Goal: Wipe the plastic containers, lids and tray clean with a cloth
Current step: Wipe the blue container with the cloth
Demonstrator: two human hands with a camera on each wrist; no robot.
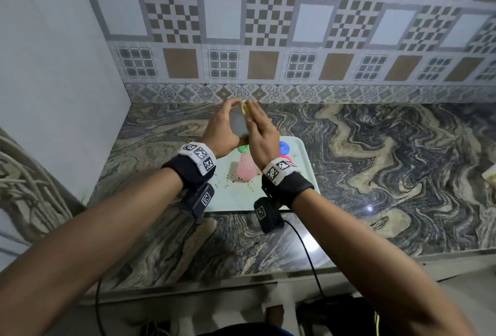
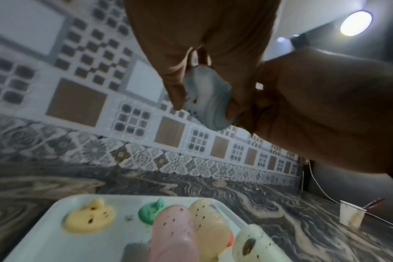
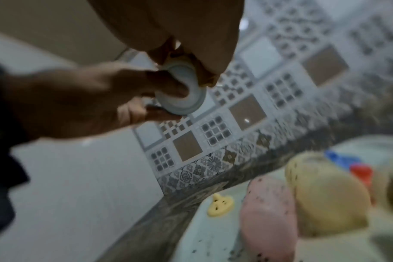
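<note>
Both forearms reach out over the pale rectangular plastic tray [image 1: 308, 163] on the marbled counter. Above its far edge, the left hand [image 1: 222, 131] curls its fingers around a small pale blue-grey round plastic container [image 1: 239, 122], thumb pressed into its open mouth. Flat against that container's right side, the right hand [image 1: 261, 134] presses a yellow cloth [image 1: 244, 107] with nearly straight fingers, so the coming rub likely runs across the rim. Only the wrist views show the speckled pink egg-shaped container [image 2: 173, 234], yellow lid [image 2: 90, 218] and green lid [image 2: 151, 211] clearly on the tray below.
</note>
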